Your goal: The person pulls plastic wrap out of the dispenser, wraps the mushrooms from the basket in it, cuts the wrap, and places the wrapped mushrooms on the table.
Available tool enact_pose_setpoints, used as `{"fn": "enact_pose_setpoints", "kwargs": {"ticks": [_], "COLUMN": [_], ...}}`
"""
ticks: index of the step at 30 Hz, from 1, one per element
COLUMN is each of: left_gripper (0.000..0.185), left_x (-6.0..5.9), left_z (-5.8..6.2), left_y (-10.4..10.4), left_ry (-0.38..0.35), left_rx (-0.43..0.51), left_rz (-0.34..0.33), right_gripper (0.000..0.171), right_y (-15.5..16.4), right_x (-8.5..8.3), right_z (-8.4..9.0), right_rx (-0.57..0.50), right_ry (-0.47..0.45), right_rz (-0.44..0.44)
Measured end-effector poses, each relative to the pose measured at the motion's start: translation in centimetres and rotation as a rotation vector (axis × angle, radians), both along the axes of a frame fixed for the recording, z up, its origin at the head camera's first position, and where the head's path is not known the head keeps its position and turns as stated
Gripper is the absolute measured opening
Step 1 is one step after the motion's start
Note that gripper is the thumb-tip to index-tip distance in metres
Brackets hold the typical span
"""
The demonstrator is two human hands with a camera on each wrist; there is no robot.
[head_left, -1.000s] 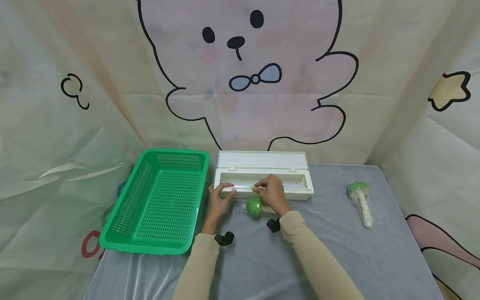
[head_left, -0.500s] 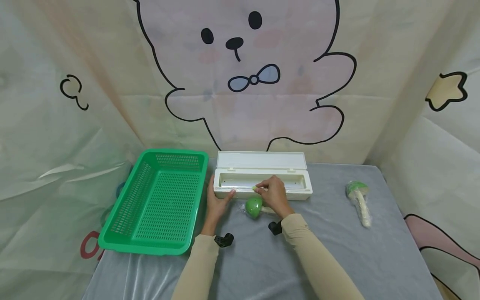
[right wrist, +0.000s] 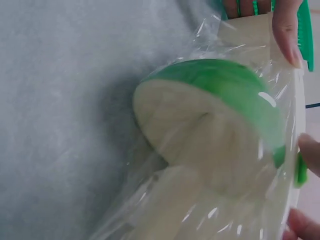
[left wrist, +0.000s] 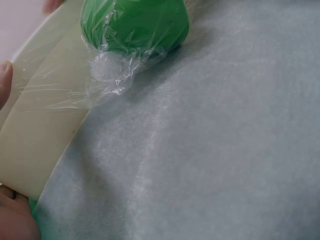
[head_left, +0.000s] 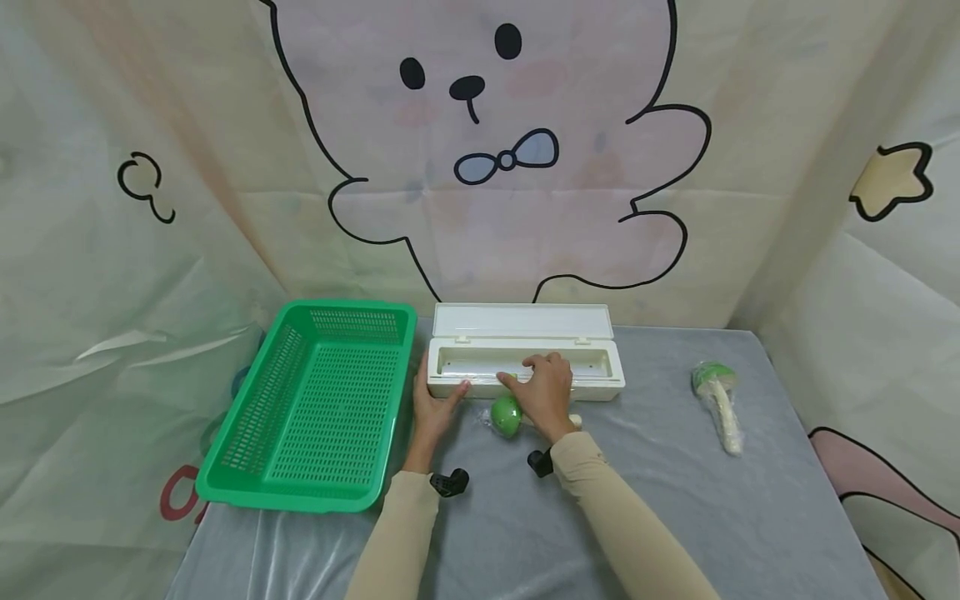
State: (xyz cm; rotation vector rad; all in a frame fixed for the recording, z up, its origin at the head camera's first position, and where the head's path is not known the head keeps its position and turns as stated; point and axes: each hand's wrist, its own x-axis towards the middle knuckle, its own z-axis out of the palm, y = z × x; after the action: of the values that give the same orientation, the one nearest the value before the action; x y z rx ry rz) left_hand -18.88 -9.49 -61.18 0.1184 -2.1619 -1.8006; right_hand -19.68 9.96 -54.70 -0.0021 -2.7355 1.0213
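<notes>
A white cling film dispenser (head_left: 600, 388) with its lid raised stands at the table's back. My left hand (head_left: 435, 412) grips its left end, thumb on the front top edge, fingers around the end. Over the front edge, my right hand (head_left: 547, 392) holds thumb and fingers apart; its thumb touches a small green slide cutter (right wrist: 301, 172), seen in the right wrist view. Just in front lies a toy mushroom (head_left: 506, 417) with a green cap and a pale stem, partly behind my right hand. Clear cling film (left wrist: 55, 95) runs from the dispenser over the mushroom.
To the left sits a green perforated basket (head_left: 382, 467). Another film-wrapped toy mushroom (head_left: 724, 412) lies at the right of the grey-covered table (head_left: 750, 533). A printed cloth backdrop (head_left: 300, 250) rises behind and at both sides.
My right hand's thumb and forefinger have parted from their pinch at the slide cutter, and the wrist has shifted slightly left. The left fingers went from the dispenser's top to its left end.
</notes>
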Motion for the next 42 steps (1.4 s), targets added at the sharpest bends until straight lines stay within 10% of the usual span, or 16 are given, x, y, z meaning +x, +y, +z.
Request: {"fn": "enact_pose_setpoints", "kwargs": {"ticks": [14, 34, 42], "left_gripper": [0.093, 0.093, 0.093], "left_x": [0.4, 0.3, 0.3], "left_z": [0.9, 0.8, 0.8], "left_y": [0.4, 0.8, 0.7], "left_ry": [-0.052, -0.083, -0.084], "left_rx": [0.025, 0.066, 0.059], "left_rz": [0.038, 0.041, 0.045], "right_gripper": [0.035, 0.019, 0.012], "right_y": [0.5, 3.2, 4.3], "right_x": [0.1, -1.1, -1.5], "right_z": [-0.1, -1.4, -1.1], "right_rx": [-0.081, -0.002, -0.005], "right_ry": [-0.021, 0.271, 0.258], "right_rz": [-0.031, 0.279, 0.365]}}
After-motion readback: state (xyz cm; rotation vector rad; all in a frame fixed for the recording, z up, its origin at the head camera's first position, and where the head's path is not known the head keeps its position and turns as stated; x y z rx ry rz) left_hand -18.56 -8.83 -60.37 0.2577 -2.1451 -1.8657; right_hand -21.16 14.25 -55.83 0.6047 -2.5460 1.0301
